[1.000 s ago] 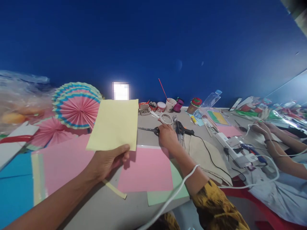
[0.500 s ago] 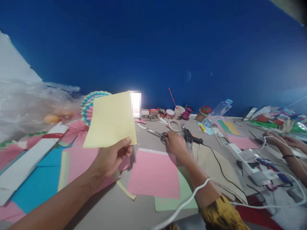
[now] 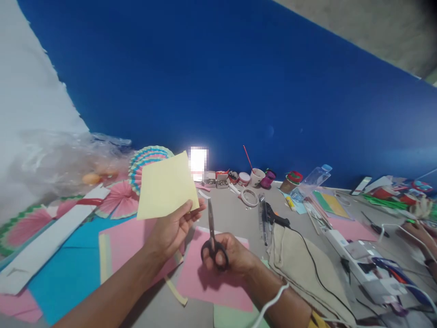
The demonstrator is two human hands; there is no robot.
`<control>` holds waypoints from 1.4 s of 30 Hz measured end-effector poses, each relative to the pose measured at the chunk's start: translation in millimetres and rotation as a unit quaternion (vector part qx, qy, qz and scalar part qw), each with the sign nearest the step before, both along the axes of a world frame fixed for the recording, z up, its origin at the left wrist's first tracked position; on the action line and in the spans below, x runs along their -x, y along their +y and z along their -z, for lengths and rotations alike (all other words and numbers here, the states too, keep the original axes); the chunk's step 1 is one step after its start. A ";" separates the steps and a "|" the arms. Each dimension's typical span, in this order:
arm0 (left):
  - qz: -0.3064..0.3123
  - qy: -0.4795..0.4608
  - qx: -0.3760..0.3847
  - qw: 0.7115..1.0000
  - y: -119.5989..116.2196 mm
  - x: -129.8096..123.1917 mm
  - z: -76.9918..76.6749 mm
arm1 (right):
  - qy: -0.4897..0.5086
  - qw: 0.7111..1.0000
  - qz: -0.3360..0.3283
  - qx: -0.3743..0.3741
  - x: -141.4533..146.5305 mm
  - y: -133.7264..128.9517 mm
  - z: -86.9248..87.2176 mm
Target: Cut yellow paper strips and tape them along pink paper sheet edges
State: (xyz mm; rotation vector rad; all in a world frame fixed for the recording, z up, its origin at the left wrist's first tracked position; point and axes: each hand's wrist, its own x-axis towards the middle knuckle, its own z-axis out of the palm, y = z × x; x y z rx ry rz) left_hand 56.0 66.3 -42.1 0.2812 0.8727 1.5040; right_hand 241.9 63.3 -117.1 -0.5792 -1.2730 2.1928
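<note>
My left hand (image 3: 174, 228) pinches the lower right corner of a pale yellow sheet of paper (image 3: 165, 187), held up above the table. In my right hand (image 3: 234, 255) is a pair of scissors (image 3: 212, 237), with my fingers through or around the black handles and the blades pointing up and away. The blades look closed together and stand just right of the left fingertips, apart from the yellow sheet. Beneath both hands lie pink paper (image 3: 218, 289) and a green sheet (image 3: 235, 316). A thin yellow strip (image 3: 175, 291) rests beside the pink paper.
A tape roll (image 3: 249, 197), a glue gun (image 3: 278, 217) and a beige cloth (image 3: 303, 264) lie to the right. Farther right are a power strip (image 3: 344, 248) and another person's hand (image 3: 414, 232). Paper fans (image 3: 121, 198) and a white board (image 3: 51, 241) are left. A white cable crosses my right forearm.
My right hand has picked up the scissors from the table and brought them nearer, beside my left hand. The yellow sheet stays in my left hand. The camera view has shifted.
</note>
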 end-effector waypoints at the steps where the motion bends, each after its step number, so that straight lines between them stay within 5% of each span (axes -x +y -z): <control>1: -0.001 -0.008 -0.004 1.000 1.2 -1.5 -0.2 | 0.017 1.000 -0.009 0.015 3.9 -2.3 3.6; 8: -0.011 -0.047 0.001 0.999 5.4 -10.5 -7.4 | 0.016 0.998 0.017 0.058 12.1 -6.5 4.2; 20: -0.016 -0.096 0.029 0.995 3.8 -8.1 -2.6 | 0.016 0.998 0.054 0.025 8.6 -7.2 -1.7; 42: -0.039 -0.063 0.013 0.997 5.0 -7.1 9.5 | -0.015 0.998 0.055 0.025 13.9 -12.9 -8.7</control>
